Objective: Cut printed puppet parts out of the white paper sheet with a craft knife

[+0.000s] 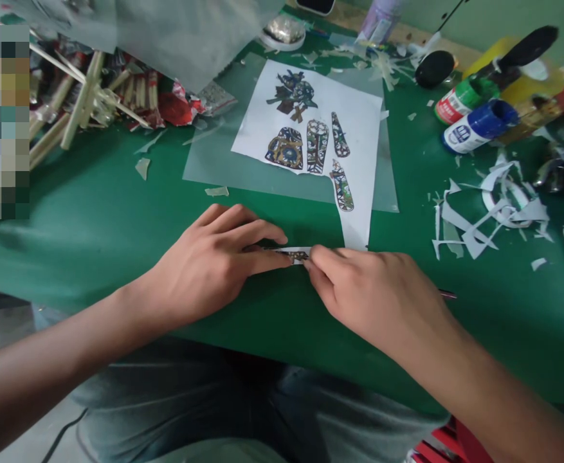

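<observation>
White-edged paper strip point(299, 255), brown-and-black patterned

Craft workshop, with paint bottles point(479, 127) and white offcuts point(535, 211).

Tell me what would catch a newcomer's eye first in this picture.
First, probably, the white sheet with its ornate, colourful motifs, bright against the green tabletop just beyond the hands. Next, front and centre, the left hand and right hand hold a small patterned strip. Then the vivid blue bottle and green bottle, close together at the upper right.
</observation>
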The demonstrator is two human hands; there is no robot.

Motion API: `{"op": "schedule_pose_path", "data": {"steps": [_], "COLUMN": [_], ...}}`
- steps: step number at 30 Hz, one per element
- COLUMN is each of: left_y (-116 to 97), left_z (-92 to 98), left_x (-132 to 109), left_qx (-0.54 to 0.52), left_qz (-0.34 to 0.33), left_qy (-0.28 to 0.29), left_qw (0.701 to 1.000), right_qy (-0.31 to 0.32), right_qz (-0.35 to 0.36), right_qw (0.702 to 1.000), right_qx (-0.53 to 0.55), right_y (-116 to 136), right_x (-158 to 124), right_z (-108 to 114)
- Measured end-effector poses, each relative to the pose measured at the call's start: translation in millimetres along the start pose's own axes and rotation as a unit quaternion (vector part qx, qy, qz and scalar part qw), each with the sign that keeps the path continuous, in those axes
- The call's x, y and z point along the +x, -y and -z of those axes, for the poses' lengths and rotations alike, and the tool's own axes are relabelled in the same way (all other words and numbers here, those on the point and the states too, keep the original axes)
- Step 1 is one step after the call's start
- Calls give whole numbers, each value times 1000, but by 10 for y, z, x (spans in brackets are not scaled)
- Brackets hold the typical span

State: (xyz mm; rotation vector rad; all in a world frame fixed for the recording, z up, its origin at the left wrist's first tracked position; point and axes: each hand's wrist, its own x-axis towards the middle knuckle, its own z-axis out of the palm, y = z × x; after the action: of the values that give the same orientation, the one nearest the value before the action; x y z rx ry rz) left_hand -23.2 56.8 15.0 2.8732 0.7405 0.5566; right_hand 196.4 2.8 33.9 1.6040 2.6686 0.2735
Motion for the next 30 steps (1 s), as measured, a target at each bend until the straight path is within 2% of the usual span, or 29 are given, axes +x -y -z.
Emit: {"op": "schedule_pose_path", "data": {"steps": [8, 15, 20, 27, 30], "left_y": [43, 39, 54, 138, 156], "left_z": [7, 0, 13, 43, 45], "left_x": [23, 21, 38, 117, 153], "left_qx": [-20, -22, -27, -49, -58], "left_qz": [-10, -9, -10, -14, -14], "left_qy": [14, 4, 13, 54, 54], "left_qw": [1000, 1000, 1000, 997, 997], "right_qy": [-14, -32, -33, -61, -71], "right_qz": [9, 16, 17, 18, 20], "right_qw": [1000, 999, 999, 994, 992], "right_qx": [-3, -13, 22, 92, 103], "right_y": [2, 14, -3, -84, -78], "right_x": [-3, -13, -39, -45, -41], "right_z": [10, 39, 77, -15, -40]}}
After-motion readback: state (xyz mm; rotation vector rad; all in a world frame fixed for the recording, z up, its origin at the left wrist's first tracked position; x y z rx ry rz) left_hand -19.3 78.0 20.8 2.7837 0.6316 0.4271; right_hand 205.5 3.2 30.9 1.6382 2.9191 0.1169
